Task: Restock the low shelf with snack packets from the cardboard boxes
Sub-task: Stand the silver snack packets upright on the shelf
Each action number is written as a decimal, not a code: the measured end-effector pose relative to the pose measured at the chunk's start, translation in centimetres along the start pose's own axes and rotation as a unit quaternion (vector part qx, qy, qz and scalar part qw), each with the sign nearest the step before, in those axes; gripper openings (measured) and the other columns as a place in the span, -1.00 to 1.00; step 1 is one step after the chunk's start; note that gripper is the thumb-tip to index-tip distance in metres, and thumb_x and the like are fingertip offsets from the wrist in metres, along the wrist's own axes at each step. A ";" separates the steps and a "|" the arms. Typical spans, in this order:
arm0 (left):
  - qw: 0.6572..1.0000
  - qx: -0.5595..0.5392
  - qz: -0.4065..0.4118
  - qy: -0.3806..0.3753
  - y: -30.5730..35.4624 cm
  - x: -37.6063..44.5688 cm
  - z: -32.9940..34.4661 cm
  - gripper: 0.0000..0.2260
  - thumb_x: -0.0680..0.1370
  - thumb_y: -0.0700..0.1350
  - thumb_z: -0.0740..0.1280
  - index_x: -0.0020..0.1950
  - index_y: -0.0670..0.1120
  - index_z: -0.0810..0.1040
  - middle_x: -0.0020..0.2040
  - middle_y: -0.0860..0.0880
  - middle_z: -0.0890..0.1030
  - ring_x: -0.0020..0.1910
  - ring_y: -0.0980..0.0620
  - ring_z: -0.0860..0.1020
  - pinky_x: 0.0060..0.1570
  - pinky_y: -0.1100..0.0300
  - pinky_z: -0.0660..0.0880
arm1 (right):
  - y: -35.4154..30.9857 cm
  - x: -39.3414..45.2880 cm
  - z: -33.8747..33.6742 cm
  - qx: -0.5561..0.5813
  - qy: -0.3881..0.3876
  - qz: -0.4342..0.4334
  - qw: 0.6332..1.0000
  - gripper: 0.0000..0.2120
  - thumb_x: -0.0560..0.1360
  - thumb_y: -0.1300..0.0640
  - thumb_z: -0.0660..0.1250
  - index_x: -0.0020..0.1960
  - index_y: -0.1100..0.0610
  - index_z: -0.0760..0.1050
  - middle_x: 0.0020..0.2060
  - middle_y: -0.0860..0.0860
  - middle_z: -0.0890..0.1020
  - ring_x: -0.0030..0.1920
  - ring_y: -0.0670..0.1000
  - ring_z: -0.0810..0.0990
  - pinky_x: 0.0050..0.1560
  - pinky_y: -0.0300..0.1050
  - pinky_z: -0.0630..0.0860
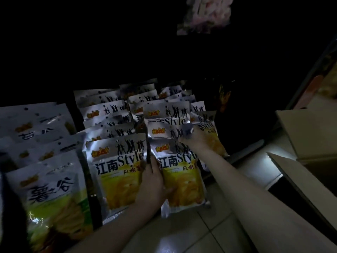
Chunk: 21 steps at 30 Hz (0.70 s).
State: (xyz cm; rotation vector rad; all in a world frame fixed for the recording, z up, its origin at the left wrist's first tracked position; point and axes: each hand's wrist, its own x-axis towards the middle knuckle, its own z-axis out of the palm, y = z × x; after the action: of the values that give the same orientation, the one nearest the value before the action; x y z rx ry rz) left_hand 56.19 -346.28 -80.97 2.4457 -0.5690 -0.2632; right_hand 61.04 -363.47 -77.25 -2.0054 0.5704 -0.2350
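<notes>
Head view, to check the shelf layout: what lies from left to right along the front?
Green-yellow packet → silver-yellow packet → left hand → front packet of the next row → cardboard box flap.
</notes>
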 end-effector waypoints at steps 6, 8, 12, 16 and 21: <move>0.995 -0.022 -0.093 -0.024 0.5 1.3 0.7 -0.01 0.50 0.01 0.37 0.46 -0.26 -0.40 0.45 -0.27 -0.41 0.52 -0.23 -0.12 0.45 0.00 0.16 | -0.8 -1.1 0.9 -0.036 -0.049 -0.065 0.996 -0.18 0.51 0.02 0.34 0.54 0.13 -0.12 0.50 0.07 0.16 0.48 0.10 0.16 0.37 -0.03 0.25; 0.994 -0.031 -0.106 -0.025 0.2 2.0 0.7 -0.04 0.51 0.00 0.37 0.47 -0.25 -0.38 0.47 -0.30 -0.35 0.50 -0.27 0.04 0.42 -0.05 0.21 | -0.7 -1.4 -0.3 -0.060 -0.107 -0.042 0.992 -0.07 0.45 -0.05 0.39 0.55 0.09 -0.18 0.52 0.01 0.09 0.50 0.05 0.11 0.40 -0.07 0.20; 0.993 -0.039 -0.114 -0.009 0.1 3.2 1.5 0.00 0.49 0.04 0.38 0.46 -0.17 -0.42 0.49 -0.36 0.06 0.35 -0.32 0.34 0.28 -0.14 0.38 | 0.8 -2.4 -3.2 -0.145 -0.175 -0.032 0.973 0.14 0.34 0.00 0.51 0.52 0.01 -0.33 0.53 -0.04 -0.02 0.51 0.03 0.06 0.43 -0.09 0.14; 0.994 -0.007 -0.111 -0.003 0.4 3.4 1.9 0.00 0.49 0.05 0.37 0.46 -0.22 -0.41 0.45 -0.33 0.19 0.37 -0.27 0.33 0.37 -0.14 0.27 | 3.3 -4.1 -2.6 -0.130 -0.175 -0.004 0.976 0.23 0.27 0.08 0.57 0.51 -0.04 -0.34 0.51 -0.01 0.13 0.48 0.07 0.17 0.44 0.02 0.22; 0.997 0.006 -0.083 -0.005 0.1 3.3 1.3 -0.15 0.56 0.00 0.25 0.46 -0.27 -0.38 0.39 -0.37 0.28 0.38 -0.32 0.27 0.39 -0.18 0.19 | 2.5 -4.5 -2.8 -0.081 -0.126 -0.007 0.989 0.10 0.33 0.31 0.50 0.54 -0.04 -0.22 0.48 -0.01 0.19 0.47 0.05 0.19 0.39 -0.05 0.24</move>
State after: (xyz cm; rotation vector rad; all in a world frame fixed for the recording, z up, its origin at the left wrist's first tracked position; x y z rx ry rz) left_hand 58.68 -348.48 -82.10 2.5071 -0.3729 -0.3393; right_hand 55.29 -364.48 -77.76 -2.1556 0.4265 0.0594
